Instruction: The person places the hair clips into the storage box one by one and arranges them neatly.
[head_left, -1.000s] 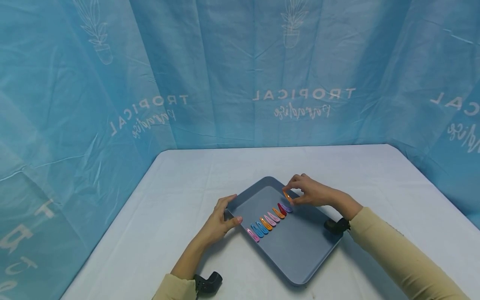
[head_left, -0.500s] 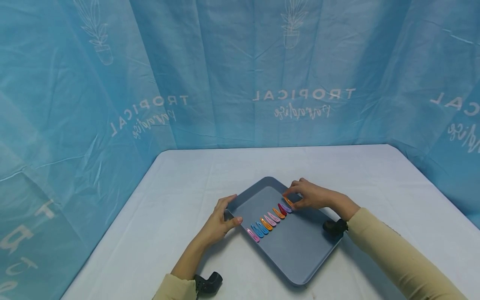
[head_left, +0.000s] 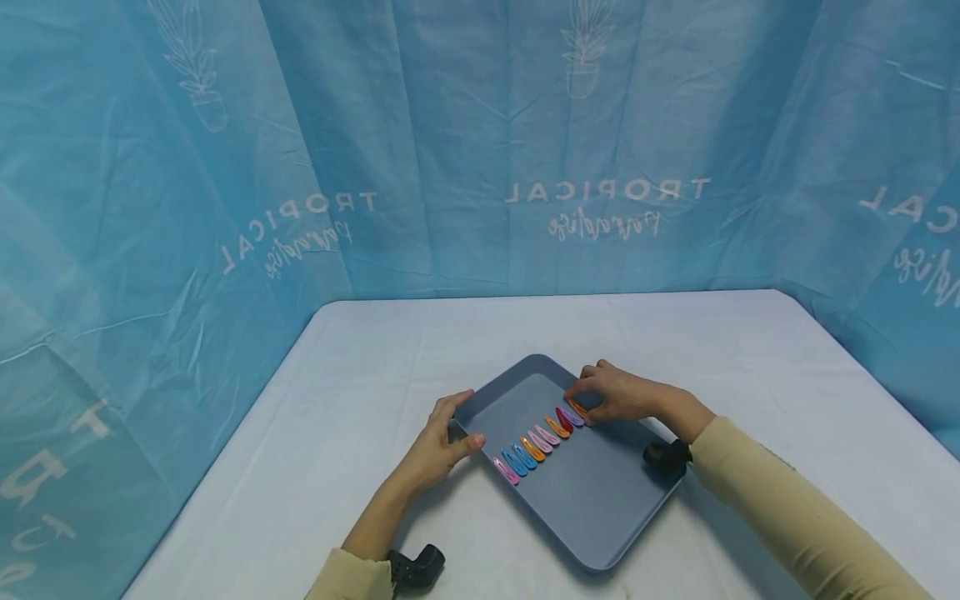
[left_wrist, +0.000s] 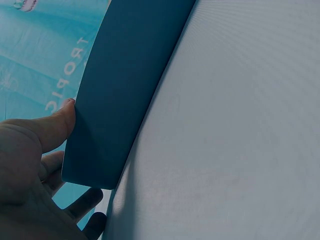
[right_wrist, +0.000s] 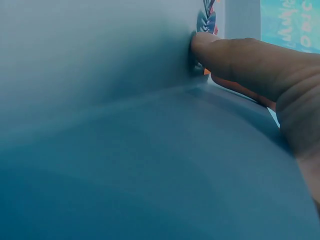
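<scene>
A grey rectangular tray (head_left: 600, 500) lies at an angle on the table. Snap hair clips in several colours run across it in a slanted row, from a pink clip (head_left: 506, 471) at the near left to a purple clip (head_left: 573, 416) near the far right side. Beyond the purple one, my right hand (head_left: 626, 393) pinches an orange hair clip (head_left: 577, 407) low at the tray floor. My left hand (head_left: 441, 442) holds the tray's left corner, thumb on the rim (left_wrist: 75, 107) and fingers around the outside. In the right wrist view, the thumb hides most of the clips.
A white cloth (head_left: 390, 350) covers the table. Blue printed curtains (head_left: 480, 150) hang behind and along the sides. Each wrist wears a black camera, such as the left wrist camera (head_left: 417, 567); the right one sits over the tray's right edge.
My right hand has lowered the orange clip from above the tray's far right side down beside the purple clip. The left hand and the tray have stayed still.
</scene>
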